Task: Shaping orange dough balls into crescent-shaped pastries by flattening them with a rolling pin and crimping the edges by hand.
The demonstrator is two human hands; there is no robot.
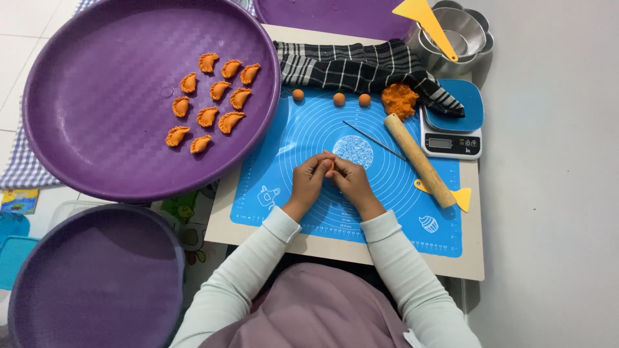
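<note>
Three round purple trays are in view. The largest tray (77, 77) sits upper left, and its right rim overlaps the table edge. A second tray (97, 270) lies lower left, and a third tray (322, 16) is cut off by the top edge.

The first tray holds eleven orange crescent pastries (208, 116), grouped right of centre. The rest of its floor is bare.

One blue baking mat (290, 138) covers most of the small table (248, 235). A pale margin of tabletop shows along the near edge.

One checked cloth (348, 67) lies along the mat's far edge. One wooden rolling pin (419, 159) lies diagonally on the mat's right side, over a yellow scraper (462, 196). One kitchen scale (451, 129) sits at the right table edge.

One lump of orange dough (400, 100) rests against the cloth. Three dough balls (338, 98) line up beside it. One thin metal skewer (374, 140) lies near mat centre.

The left hand (308, 177) and right hand (351, 179) meet above mat centre. The fingers of both are curled and pinch one small orange dough piece (328, 165) between the fingertips. Open mat lies left and right of the hands.
</note>
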